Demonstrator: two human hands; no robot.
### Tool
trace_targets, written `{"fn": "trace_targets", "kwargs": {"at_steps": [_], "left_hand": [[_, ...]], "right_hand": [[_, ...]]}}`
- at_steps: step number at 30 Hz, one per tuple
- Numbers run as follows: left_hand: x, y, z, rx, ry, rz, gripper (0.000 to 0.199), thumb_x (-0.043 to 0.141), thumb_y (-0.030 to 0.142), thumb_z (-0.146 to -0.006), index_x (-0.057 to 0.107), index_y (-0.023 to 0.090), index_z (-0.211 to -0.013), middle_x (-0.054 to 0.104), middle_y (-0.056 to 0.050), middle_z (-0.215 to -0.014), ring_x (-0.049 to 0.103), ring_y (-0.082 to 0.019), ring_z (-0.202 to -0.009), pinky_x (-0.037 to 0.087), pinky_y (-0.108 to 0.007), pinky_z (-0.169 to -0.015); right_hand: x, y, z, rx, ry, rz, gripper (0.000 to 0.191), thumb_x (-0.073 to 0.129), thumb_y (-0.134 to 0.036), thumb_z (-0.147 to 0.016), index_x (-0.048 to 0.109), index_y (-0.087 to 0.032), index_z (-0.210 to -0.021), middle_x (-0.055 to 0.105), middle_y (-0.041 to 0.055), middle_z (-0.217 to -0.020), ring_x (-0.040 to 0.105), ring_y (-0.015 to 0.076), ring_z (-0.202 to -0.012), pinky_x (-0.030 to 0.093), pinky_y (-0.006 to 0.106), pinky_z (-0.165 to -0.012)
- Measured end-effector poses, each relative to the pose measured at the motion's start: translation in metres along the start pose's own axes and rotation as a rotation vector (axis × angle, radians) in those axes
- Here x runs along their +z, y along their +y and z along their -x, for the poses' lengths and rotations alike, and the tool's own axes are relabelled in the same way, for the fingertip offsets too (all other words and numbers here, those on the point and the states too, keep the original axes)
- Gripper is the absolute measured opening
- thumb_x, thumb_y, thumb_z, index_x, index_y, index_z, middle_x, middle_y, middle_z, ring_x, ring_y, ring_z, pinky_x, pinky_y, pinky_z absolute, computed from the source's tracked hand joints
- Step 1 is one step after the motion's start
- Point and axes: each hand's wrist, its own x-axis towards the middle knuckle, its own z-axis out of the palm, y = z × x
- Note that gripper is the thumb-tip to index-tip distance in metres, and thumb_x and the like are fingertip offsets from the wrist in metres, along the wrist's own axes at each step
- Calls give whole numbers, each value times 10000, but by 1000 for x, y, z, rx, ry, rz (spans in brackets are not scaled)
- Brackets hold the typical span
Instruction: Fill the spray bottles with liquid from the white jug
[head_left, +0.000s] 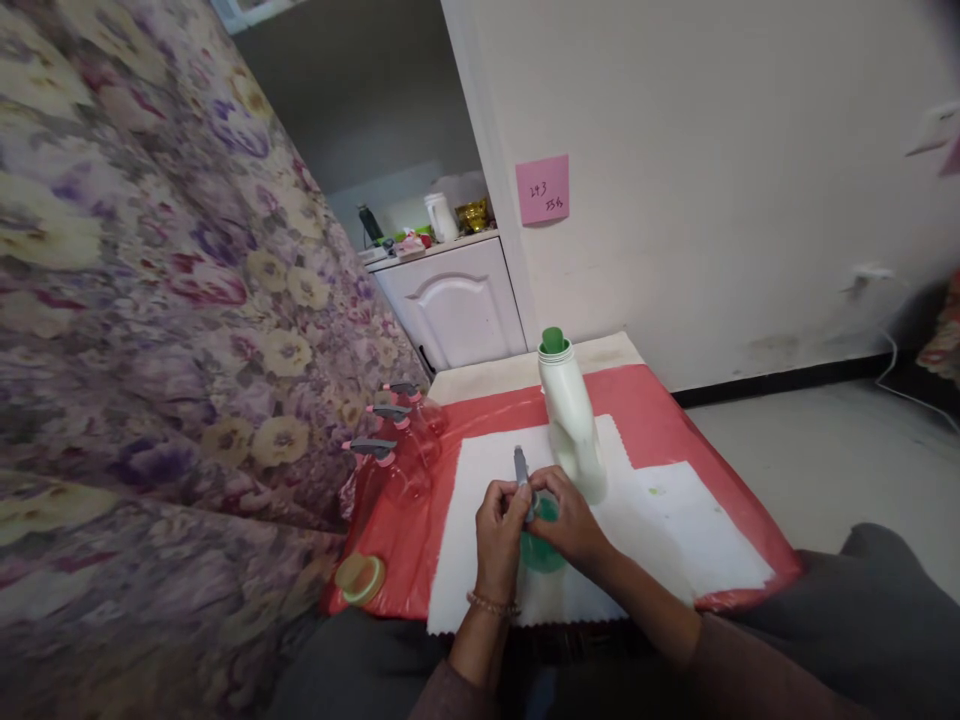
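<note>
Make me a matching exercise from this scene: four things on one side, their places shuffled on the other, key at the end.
Things
1. Tall pale bottle
2. Pink note
3. Grey spray head above the green-tinted container
4. Round yellowish piece

Places
A. Directly on the red cover
B. At the fingers of the left hand and the right hand
C. Standing on the white cloth
D. Up on the wall

Right pairs: 1-C, 2-D, 3-B, 4-A
</note>
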Motion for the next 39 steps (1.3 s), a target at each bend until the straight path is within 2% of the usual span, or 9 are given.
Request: {"fn": "trace_targets", "kwargs": {"at_steps": [4, 10, 15, 21, 26, 29, 32, 36, 39], "left_hand": [[0, -2, -1, 4, 10, -7, 288, 661, 472, -787, 600, 192, -759, 541, 36, -684, 499, -140, -674, 404, -242, -636], [-1, -2, -2, -3, 9, -12, 306, 668, 484, -772, 590, 189, -740, 540, 37, -673, 499, -139, -660, 407, -246, -638], [1, -1, -1, 3, 9, -12, 292, 658, 474, -787, 599, 189, -766, 552, 35, -691, 506, -142, -677, 408, -249, -650], [1, -2, -1, -3, 19, -19, 301, 666, 487, -766, 594, 195, -744, 551, 37, -675, 513, -147, -668, 410, -251, -636], [0, -3, -1, 3, 13, -19, 289, 655, 478, -785, 598, 196, -763, 556, 36, -684, 512, -145, -668, 414, -252, -638], [0, -3, -1, 5, 11, -21, 275, 660, 458, -791, 589, 194, -762, 546, 38, -682, 506, -142, -673, 411, -250, -640], [0, -3, 0, 5, 7, -25, 269, 654, 449, -801, 584, 192, -767, 537, 37, -685, 498, -141, -675, 399, -245, -624], [0, -4, 0, 12, 2, -24, 267, 642, 449, -814, 591, 190, -776, 534, 34, -691, 490, -141, -679, 401, -248, -636], [0, -4, -1, 19, 3, -24, 266, 651, 447, -806, 592, 191, -763, 535, 34, -689, 492, -144, -686, 407, -251, -653]], "right_hand": [[-5, -1, -2, -53, -171, -94, 128, 636, -291, -820, 636, -220, -927, 629, 45, -998, 600, 220, -983, 472, 361, -892], [0, 2, 0, 8, 9, -58, 172, 711, -334, -767, 620, -214, -850, 605, 18, -897, 600, 201, -871, 488, 336, -816], [-6, -2, -3, -55, -146, -91, 131, 635, -273, -818, 639, -219, -938, 630, 34, -978, 601, 206, -956, 472, 343, -868], [-3, -1, -1, 49, -2, -91, 200, 724, -293, -730, 594, -213, -861, 602, -4, -853, 595, 191, -831, 485, 322, -782], [-8, 1, -4, -19, -206, -141, 151, 645, -270, -796, 630, -223, -938, 633, 26, -988, 604, 209, -966, 475, 347, -877], [-6, 2, -3, 6, -93, -104, 96, 659, -264, -778, 609, -218, -846, 623, 15, -908, 606, 209, -913, 475, 350, -854], [-3, 3, -1, 53, -1, -43, 212, 724, -263, -711, 582, -219, -862, 597, 6, -899, 597, 209, -887, 481, 354, -836], [-7, 3, -3, -24, -167, -107, 229, 678, -242, -753, 620, -223, -973, 620, 39, -1032, 597, 221, -1009, 467, 373, -919], [-8, 3, -3, -22, -133, -129, 110, 661, -236, -769, 632, -217, -874, 631, 34, -980, 610, 218, -982, 471, 366, -903]]}}
